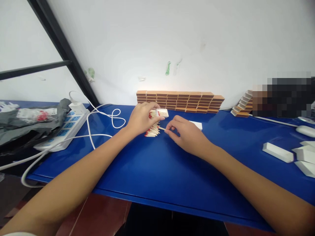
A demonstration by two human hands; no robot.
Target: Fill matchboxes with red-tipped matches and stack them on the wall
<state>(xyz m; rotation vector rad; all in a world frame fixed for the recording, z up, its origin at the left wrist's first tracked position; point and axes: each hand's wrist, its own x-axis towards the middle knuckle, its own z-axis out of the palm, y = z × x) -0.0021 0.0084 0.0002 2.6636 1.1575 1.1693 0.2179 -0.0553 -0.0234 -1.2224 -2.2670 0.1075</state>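
Here at the fingertips, the right hand (pixel 184 131) pinches thumb against forefinger on pale, slender wooden matchsticks (pixel 162 129), too small to count; the stick ends point left, towards the other hand; the left hand (pixel 144 118) grips a small oblong white tray (pixel 162 112), thin-walled and card-like, thumb on the near side and fingers on the far side; pale sticks lie inside that tray, just ahead and left of the right fingertips; directly below the left thumb sits a loose, bristly heap of red-tipped wooden matches (pixel 153 131), its sticks mostly lying crosswise, right beside the pinching fingers; how far the heap runs under the left palm, I cannot tell.

Just beyond the right knuckles there's a smooth white oblong box (pixel 197 125), partly hidden by the hand; past both sets of fingers, a long, low stack of tan-and-brown matchboxes (pixel 179 100) stands against the white wall (pixel 172 39), neatly layered, stepped at its right end; well out to the right of the fingers, a smaller, leaning stack of matchboxes (pixel 242 105); nearer and farther right, scattered sharp-edged white trays (pixel 278 152); far left of the fingers, a white plastic power strip (pixel 65 127) with blue socket panels and looping smooth white cables (pixel 118 114); under it all, a glossy blue tabletop (pixel 147 170).
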